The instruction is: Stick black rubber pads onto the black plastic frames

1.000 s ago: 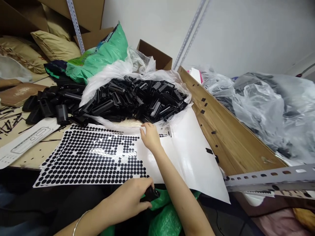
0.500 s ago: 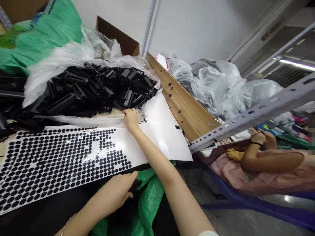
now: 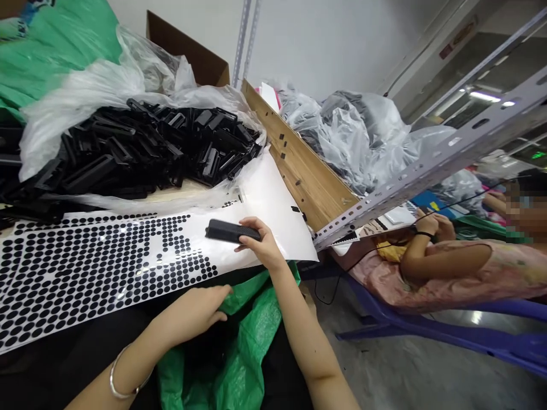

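My right hand (image 3: 261, 245) grips one long black plastic part (image 3: 228, 231) by its right end, holding it level above a white sheet of round black stickers (image 3: 106, 256). My left hand (image 3: 200, 307) is lower, near the sheet's front edge over a green woven bag (image 3: 248, 347); its fingers are loosely curled with nothing showing in them. A heap of the same black plastic parts (image 3: 145, 148) lies on clear plastic behind the sheet.
A wooden board (image 3: 299, 171) slants along the right of the sheet, with crumpled plastic bags (image 3: 359, 136) beyond it. A perforated metal rail (image 3: 427, 165) crosses at right. Another person (image 3: 465, 267) sits low at the right on a purple chair (image 3: 448, 336). A cardboard box (image 3: 188, 48) stands at the back.
The view has swung right. My right hand has left the heap's edge and now holds a black part over the sheet. My left hand no longer shows the black piece it held.
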Tool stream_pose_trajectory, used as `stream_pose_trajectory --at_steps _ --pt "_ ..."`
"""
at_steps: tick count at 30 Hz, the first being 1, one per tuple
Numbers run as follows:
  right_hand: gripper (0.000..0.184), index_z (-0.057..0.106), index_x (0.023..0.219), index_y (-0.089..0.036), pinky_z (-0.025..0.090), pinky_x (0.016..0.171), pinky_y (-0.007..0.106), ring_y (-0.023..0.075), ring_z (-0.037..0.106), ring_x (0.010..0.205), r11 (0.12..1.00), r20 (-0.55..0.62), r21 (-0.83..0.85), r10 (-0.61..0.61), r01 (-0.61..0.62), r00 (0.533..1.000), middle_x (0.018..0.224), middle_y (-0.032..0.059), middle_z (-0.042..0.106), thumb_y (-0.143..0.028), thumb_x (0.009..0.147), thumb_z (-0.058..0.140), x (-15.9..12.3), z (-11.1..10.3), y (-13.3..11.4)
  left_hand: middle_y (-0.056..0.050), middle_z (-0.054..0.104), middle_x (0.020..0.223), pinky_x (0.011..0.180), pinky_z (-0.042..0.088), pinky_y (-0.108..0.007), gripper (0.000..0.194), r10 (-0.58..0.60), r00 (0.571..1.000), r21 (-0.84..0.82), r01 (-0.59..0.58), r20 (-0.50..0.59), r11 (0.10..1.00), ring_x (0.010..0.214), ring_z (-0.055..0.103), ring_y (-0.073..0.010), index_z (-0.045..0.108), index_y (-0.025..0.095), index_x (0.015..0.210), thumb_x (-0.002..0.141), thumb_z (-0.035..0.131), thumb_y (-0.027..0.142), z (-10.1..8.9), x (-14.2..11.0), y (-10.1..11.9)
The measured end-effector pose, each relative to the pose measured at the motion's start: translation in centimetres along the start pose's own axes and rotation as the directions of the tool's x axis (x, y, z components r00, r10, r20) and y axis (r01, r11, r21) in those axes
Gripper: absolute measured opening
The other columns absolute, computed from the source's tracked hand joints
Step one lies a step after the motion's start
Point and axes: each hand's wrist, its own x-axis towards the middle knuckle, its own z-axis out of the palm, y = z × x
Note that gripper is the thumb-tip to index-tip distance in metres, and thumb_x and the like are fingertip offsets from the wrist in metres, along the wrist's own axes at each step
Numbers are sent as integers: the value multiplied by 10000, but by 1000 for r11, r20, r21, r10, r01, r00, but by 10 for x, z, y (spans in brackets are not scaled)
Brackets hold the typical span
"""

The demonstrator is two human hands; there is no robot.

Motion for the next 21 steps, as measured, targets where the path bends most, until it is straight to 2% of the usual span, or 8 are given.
stream_pose_trajectory --at_steps 4,7,9,11,13,17,19,21 --pt "365 606 961 -237 637 628 303 142 603 802 999 123 4 46 -47 991 1000 2 543 -324 658 791 -6 13 13 -130 603 1274 871 516 -430 435 -91 955 -330 -8 -283 944 1073 636 -291 512 251 1249 849 586 407 -22 11 -3" --pt "396 556 1030 -270 622 732 361 159 613 848 1000 180 6 20 -21 984 965 -10 555 -343 701 764 -1 28 16 -112 598 1236 778 561 -390 455 -225 820 -599 -169 -526 783 996 663 -268 517 236 1190 809 639 453 -36 17 -9" --pt "415 546 1076 -266 573 866 402 184 610 944 991 204 -122 -29 55 979 999 6 576 -362 726 747 3 34 16 -75 649 1073 757 563 -359 423 -320 704 -663 -281 -633 694 905 670 -229 556 208 1076 761 698 452 -40 19 -13" --pt "449 541 1143 -246 478 1005 415 208 577 1084 936 224 -308 -100 168 969 1103 41 590 -369 753 727 7 37 14 -33 661 915 789 542 -321 373 -371 619 -656 -325 -692 681 849 647 -185 586 187 938 710 757 428 -40 20 -17" --pt "452 500 1241 -235 391 1083 401 209 525 1197 863 228 -445 -151 241 962 1221 72 571 -372 836 645 11 40 15 -7 655 856 828 508 -287 341 -373 582 -631 -335 -722 700 823 615 -149 592 184 848 676 792 400 -39 20 -20" --pt "438 327 1419 -220 346 1109 387 184 443 1304 786 123 -591 -136 182 983 1364 111 499 -338 997 336 19 47 27 9 641 850 850 481 -284 329 -400 469 -594 -404 -788 696 813 598 -135 600 195 830 682 790 418 -43 17 -25" --pt "468 347 1423 -169 329 1118 414 217 414 1319 684 163 -711 -68 165 984 1389 144 480 -336 987 378 23 49 35 4 646 906 860 485 -300 333 -451 391 -596 -480 -802 644 870 608 -150 605 209 861 691 780 436 -49 14 -26" --pt "497 448 1369 -135 326 1115 449 271 388 1320 532 289 -815 33 228 957 1392 164 483 -327 921 543 27 49 40 8 651 949 854 493 -312 335 -520 360 -626 -553 -775 550 908 613 -156 600 228 881 690 782 434 -56 11 -28"
